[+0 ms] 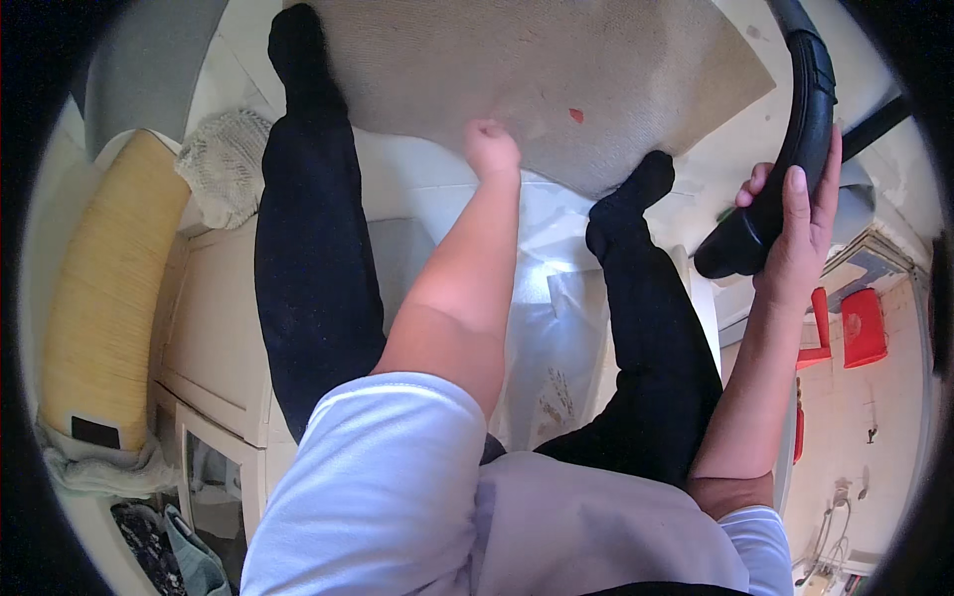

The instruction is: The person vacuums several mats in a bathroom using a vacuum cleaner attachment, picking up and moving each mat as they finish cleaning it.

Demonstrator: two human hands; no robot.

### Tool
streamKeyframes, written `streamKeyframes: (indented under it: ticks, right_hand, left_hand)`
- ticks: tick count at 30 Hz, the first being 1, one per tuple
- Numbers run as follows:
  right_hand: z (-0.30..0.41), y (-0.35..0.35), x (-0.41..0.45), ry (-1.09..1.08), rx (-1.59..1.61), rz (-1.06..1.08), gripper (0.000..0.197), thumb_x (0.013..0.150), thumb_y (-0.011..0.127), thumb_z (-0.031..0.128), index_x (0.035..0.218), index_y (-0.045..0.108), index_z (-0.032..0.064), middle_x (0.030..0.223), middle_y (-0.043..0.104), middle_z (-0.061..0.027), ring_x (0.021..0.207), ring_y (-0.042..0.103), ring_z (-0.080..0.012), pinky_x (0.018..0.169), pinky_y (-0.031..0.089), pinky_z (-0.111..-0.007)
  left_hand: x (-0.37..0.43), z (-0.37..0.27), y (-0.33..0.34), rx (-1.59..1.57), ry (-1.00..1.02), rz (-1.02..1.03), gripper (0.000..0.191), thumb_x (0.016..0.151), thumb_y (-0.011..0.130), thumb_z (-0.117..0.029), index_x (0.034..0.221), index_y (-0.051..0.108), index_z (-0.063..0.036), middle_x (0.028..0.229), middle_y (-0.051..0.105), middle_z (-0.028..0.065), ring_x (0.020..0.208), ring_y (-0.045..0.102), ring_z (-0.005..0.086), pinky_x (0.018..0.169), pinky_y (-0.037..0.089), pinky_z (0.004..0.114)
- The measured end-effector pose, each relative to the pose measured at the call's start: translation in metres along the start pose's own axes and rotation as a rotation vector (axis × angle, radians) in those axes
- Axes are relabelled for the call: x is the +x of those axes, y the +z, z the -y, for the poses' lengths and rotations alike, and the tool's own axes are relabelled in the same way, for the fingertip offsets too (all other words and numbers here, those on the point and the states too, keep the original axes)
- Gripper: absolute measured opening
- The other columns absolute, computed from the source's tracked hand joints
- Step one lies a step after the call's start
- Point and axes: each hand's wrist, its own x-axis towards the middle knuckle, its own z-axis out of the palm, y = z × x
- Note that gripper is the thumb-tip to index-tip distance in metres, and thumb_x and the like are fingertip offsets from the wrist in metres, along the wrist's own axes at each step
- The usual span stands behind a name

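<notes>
On the right, my right hand [797,216] is wrapped around a thick black curved tube [812,97], which looks like a vacuum cleaner hose handle. Its wide rounded end [727,246] points down and left past my wrist. The tube's upper part runs out of the picture at the top. My left hand [492,149] is curled into a fist in front of me, with nothing visible in it. It appears over the near edge of a beige ribbed mat [462,59]; whether it touches the mat I cannot tell. A small red spot [576,115] marks the mat.
My black-clad legs [313,246] are spread on either side. At left are a long yellow cushion [112,298], a crumpled textured cloth [227,167] and a cream cabinet [216,320]. Another black tube [879,130] crosses at right, above red objects [864,328] by the wall.
</notes>
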Motion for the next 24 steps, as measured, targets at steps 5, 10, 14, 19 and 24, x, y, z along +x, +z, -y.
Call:
streamKeyframes:
  ticks: [5, 10, 14, 19, 24]
  right_hand:
    - [-0.004, -0.006, -0.007, 0.025, -0.004, -0.029, 0.060, 0.089, 0.053, 0.019, 0.140, 0.023, 0.0098, 0.077, 0.054, -0.0091, 0.063, 0.053, -0.0137, 0.060, 0.047, -0.027]
    - [0.000, 0.002, -0.005, 0.006, -0.001, -0.014, 0.061, 0.088, 0.054, 0.019, 0.140, 0.023, 0.0090, 0.075, 0.053, -0.0087, 0.062, 0.052, -0.0137, 0.060, 0.046, -0.026]
    - [-0.002, -0.004, -0.003, 0.017, -0.058, 0.045, 0.062, 0.089, 0.050, 0.022, 0.141, 0.019, 0.0103, 0.079, 0.052, -0.0118, 0.066, 0.053, -0.0159, 0.062, 0.047, -0.027]
    - [-0.004, -0.001, -0.003, 0.013, -0.030, 0.030, 0.063, 0.088, 0.053, 0.022, 0.141, 0.020, 0.0099, 0.076, 0.052, -0.0102, 0.065, 0.053, -0.0153, 0.061, 0.046, -0.027]
    - [-0.003, -0.001, -0.002, 0.006, 0.016, -0.007, 0.065, 0.087, 0.057, 0.021, 0.140, 0.022, 0.0091, 0.072, 0.053, -0.0082, 0.063, 0.053, -0.0145, 0.059, 0.046, -0.026]
  left_hand:
    - [-0.030, -0.021, 0.003, -0.045, 0.111, 0.135, 0.013, 0.081, 0.055, -0.010, 0.089, 0.059, -0.0014, 0.081, 0.062, 0.0161, 0.077, 0.060, 0.0303, 0.071, 0.048, 0.038]
    - [-0.021, -0.054, 0.006, 0.127, 0.364, 0.260, 0.017, 0.080, 0.058, -0.013, 0.096, 0.061, -0.0069, 0.086, 0.062, 0.0141, 0.080, 0.060, 0.0307, 0.072, 0.048, 0.038]
    - [-0.013, -0.059, 0.005, 0.329, 0.656, 0.345, 0.022, 0.080, 0.058, -0.013, 0.102, 0.060, -0.0130, 0.091, 0.060, 0.0129, 0.086, 0.058, 0.0316, 0.074, 0.047, 0.040]
    - [0.002, -0.065, -0.002, 0.470, 0.745, 0.522, 0.025, 0.082, 0.052, -0.012, 0.106, 0.058, -0.0181, 0.093, 0.058, 0.0147, 0.089, 0.056, 0.0335, 0.076, 0.046, 0.041]
    - [0.026, -0.068, -0.018, 0.582, 0.840, 0.592, 0.021, 0.085, 0.047, -0.017, 0.100, 0.059, -0.0090, 0.098, 0.058, 0.0181, 0.094, 0.054, 0.0368, 0.080, 0.044, 0.044]
